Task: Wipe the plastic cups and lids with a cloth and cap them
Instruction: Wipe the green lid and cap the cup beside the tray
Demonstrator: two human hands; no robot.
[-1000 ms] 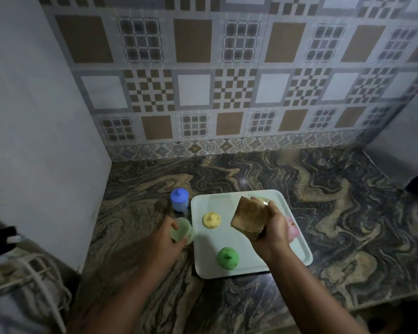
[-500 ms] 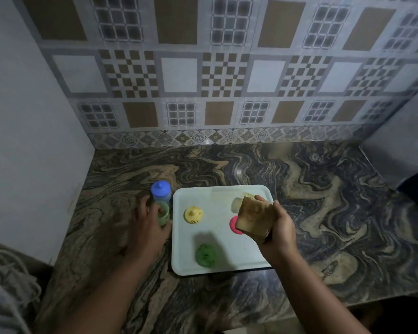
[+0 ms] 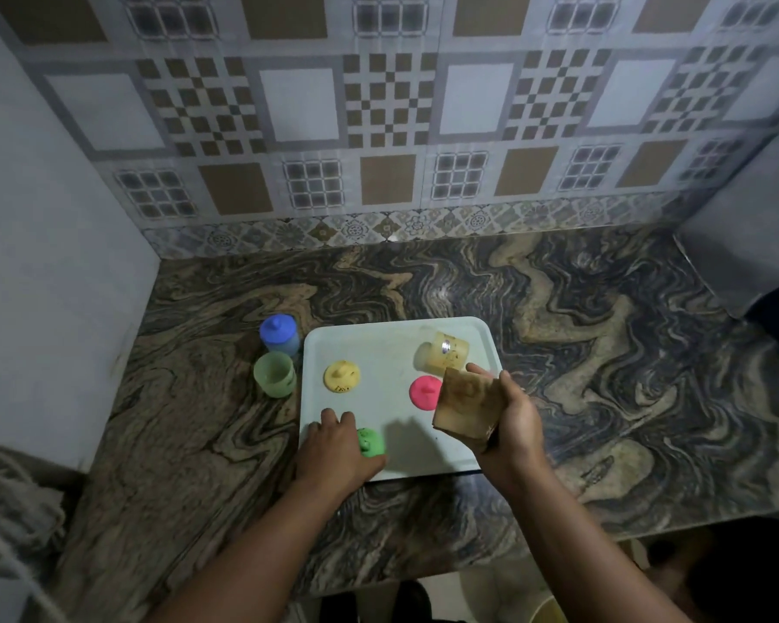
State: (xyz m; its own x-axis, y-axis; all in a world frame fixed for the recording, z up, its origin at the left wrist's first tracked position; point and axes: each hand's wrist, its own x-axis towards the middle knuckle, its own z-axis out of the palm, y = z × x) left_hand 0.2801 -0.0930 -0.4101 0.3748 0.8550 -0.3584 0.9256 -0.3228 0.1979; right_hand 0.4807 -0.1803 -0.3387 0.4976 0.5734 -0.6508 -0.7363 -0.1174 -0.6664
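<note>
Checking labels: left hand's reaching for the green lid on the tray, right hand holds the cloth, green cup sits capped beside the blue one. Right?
Nearly. In the head view the green cup stands open, uncapped, beside the capped blue cup. The left hand is at the green lid on the tray; the right hand holds the cloth.

A swirled brown marble counter (image 3: 581, 353) is seen carrying a white tray (image 3: 378, 348); just left of it, a blue-lidded cup (image 3: 280, 334) and an open green cup (image 3: 274, 374) are stood
</note>
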